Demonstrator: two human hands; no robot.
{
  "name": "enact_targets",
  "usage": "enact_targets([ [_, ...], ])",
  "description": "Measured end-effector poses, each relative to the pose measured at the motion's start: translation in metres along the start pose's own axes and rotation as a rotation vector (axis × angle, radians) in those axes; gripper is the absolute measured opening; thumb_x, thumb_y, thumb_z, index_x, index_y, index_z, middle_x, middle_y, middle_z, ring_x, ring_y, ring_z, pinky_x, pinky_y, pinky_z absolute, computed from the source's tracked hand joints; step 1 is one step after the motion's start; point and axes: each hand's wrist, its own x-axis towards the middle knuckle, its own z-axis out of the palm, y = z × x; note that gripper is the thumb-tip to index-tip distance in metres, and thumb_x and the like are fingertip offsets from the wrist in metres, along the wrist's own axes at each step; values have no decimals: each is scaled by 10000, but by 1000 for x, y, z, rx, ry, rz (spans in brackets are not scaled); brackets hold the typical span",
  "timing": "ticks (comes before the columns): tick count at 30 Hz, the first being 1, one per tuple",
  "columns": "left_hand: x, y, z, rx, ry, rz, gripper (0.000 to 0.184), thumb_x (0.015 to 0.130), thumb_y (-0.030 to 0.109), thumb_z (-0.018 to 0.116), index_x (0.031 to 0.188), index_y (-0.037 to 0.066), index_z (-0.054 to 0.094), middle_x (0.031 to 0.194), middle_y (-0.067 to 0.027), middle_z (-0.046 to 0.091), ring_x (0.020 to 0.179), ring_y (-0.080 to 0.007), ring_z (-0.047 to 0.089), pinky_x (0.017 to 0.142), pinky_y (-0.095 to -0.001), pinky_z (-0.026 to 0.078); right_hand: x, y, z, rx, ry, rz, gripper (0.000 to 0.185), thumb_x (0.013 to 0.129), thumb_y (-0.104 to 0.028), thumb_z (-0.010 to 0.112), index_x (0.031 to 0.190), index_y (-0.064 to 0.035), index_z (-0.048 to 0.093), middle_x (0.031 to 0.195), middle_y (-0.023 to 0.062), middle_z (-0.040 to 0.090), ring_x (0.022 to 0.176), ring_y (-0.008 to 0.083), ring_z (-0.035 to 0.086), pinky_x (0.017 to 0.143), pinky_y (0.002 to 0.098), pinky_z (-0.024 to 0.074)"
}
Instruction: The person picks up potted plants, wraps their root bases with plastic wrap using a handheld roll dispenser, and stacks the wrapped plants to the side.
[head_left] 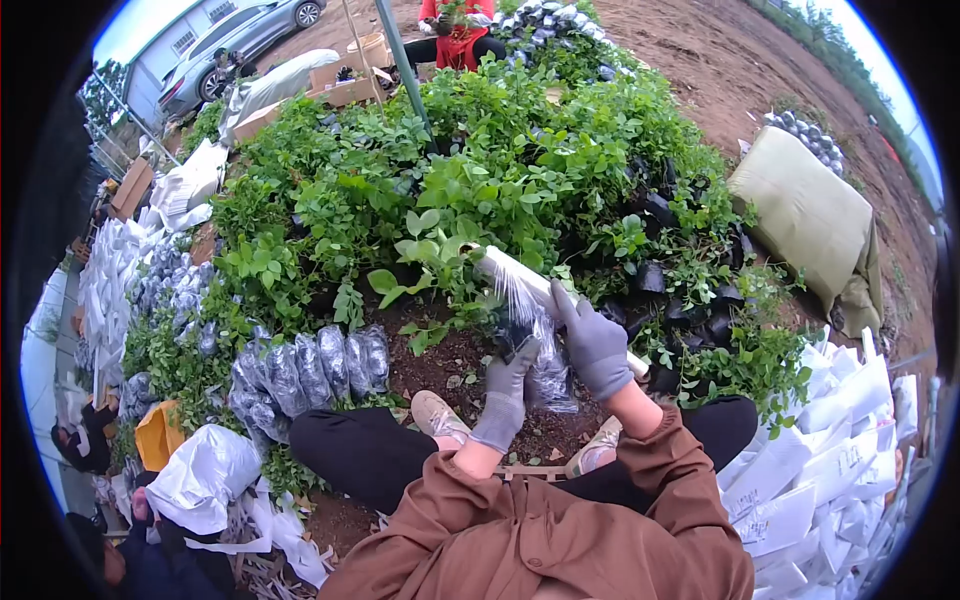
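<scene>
My left hand (508,385), in a grey glove, is closed around the lower part of a potted plant (515,330) whose leafy stems point up and left. Clear plastic film (525,285) stretches over the plant's dark pot. In my gloved right hand (592,345) is the film roll, a white tube lying diagonally, its upper end above the pot and its lower end sticking out past my wrist. Loose film hangs between the two hands. The fingertips of my left hand are partly hidden by the pot and film.
Leafy potted plants (560,170) fill the area ahead. Film-wrapped bundles (330,365) stand at left, near a white bag (205,478). White packages (810,470) are piled at right, below a greenish sack (805,215). A person in red (460,40) sits beyond the plants, behind a green pole (400,65).
</scene>
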Motion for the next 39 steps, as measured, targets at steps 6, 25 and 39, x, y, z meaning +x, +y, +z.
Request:
enact_targets([
  [6, 7, 11, -28, -63, -136, 123, 450, 733, 192, 753, 1092, 21, 542, 959, -21, 615, 808, -111, 596, 738, -253, 495, -37, 0, 10, 164, 46, 235, 607, 745, -104, 608, 1320, -210, 443, 670, 76, 512, 488, 264, 539, 429, 386, 427],
  [25, -7, 50, -60, 885, 18, 432, 925, 670, 569, 711, 1274, -25, 340, 1273, -137, 416, 1081, -192, 486, 921, -335, 391, -73, -61, 58, 593, -172, 597, 627, 827, -161, 531, 1388, -72, 265, 1087, 204, 586, 743, 393, 606, 581, 436, 483],
  [39, 1, 51, -71, -87, -69, 398, 422, 819, 254, 645, 1143, 17, 516, 1027, -49, 589, 901, -140, 571, 818, -294, 470, -54, -50, 31, 513, 35, 406, 699, 777, -31, 555, 1403, -219, 304, 823, 136, 578, 646, 328, 579, 540, 410, 465],
])
